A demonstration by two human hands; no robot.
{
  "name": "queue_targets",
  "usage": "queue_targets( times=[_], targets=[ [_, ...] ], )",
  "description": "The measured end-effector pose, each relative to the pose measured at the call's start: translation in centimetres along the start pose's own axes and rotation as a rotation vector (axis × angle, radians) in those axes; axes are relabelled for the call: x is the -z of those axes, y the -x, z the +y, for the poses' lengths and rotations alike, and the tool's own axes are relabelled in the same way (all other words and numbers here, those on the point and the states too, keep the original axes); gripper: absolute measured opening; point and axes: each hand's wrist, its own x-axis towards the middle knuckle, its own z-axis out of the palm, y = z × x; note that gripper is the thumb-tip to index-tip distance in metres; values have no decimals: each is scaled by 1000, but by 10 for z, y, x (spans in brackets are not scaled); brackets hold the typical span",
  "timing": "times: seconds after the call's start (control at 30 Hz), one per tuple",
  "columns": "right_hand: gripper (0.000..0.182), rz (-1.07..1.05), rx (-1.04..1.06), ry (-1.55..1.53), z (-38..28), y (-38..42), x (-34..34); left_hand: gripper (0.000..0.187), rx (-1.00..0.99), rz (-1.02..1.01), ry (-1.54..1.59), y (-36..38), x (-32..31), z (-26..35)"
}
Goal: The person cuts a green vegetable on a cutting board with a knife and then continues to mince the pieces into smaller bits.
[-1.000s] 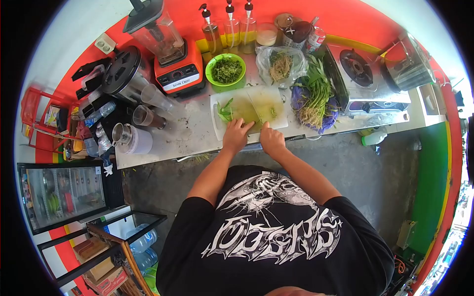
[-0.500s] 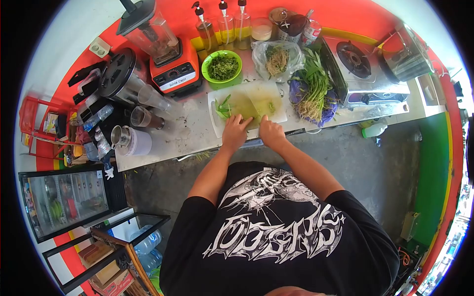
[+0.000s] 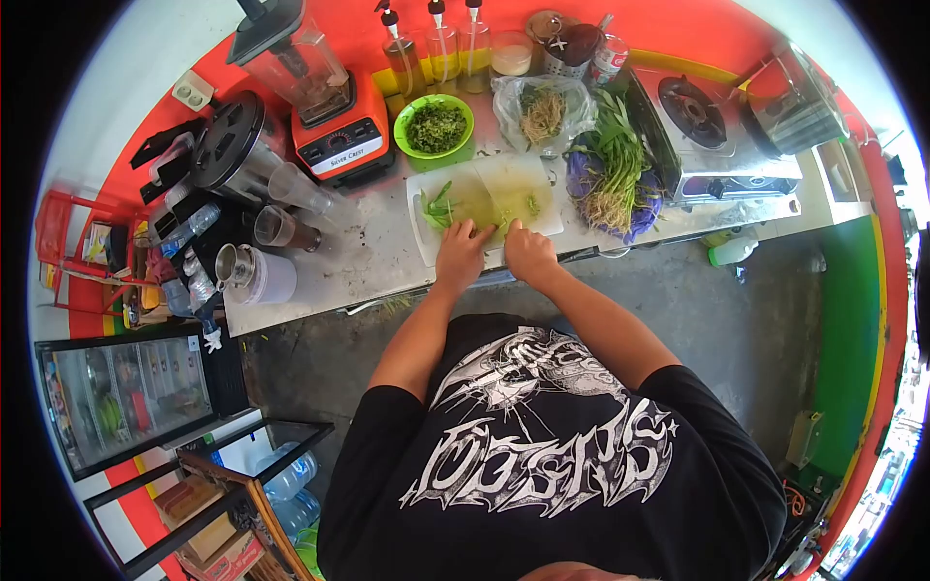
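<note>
A white cutting board lies near the counter's front edge. My left hand rests on its front part, fingers bent and pressed down on green leafy stalks that stick out to the left. Close beside it, my right hand is closed round the handle of a knife, which the fist hides. Its thin blade seems to point away from me across the board, hard to make out against the pale green surface. Small cut green bits lie right of the blade.
Behind the board stand a green bowl of chopped greens and a plastic bag with roots. A bundle of rooted greens lies to the right, before a gas stove. A red blender and cups stand left.
Both hands stay nearly in place on the board, with only a slight shift of the fingers and the right fist. The view has moved a little.
</note>
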Motion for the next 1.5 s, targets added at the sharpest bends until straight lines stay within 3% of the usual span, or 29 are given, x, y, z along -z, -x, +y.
queue_targets(
  times=[0.07, 0.4, 0.47, 0.6, 0.67, 0.87, 1.07, 1.27, 1.5],
  targets=[
    [19, -87, -65, -54, -2, 9, 0, 45, -2, 10, 8, 1, -4, -3],
    [21, -47, 0, -75, -3, -1, 0, 47, 26, -18, -18, 2, -3, -3],
    [23, -101, -92, -128, -6, 9, -3, 45, 19, 10, 34, 3, -6, -5],
    [24, -108, -72, -90, -6, 0, 0, 44, 16, -18, 36, 3, -4, -5],
    [25, -57, 34, -52, -1, -12, 0, 45, 0, -10, -22, 4, -5, -5],
    [27, -70, -90, -61, -6, 5, -10, 47, 26, -48, 51, 3, -2, -5],
    [24, -70, 23, -64, -3, -11, 3, 47, -10, 6, 4, 3, -1, -3],
    [22, -105, -92, -126, -10, 10, 0, 44, 3, -21, 46, 4, 1, -4],
    [26, -114, -23, -86, -7, -8, 5, 40, -15, 17, 7, 4, -1, -2]
  ],
)
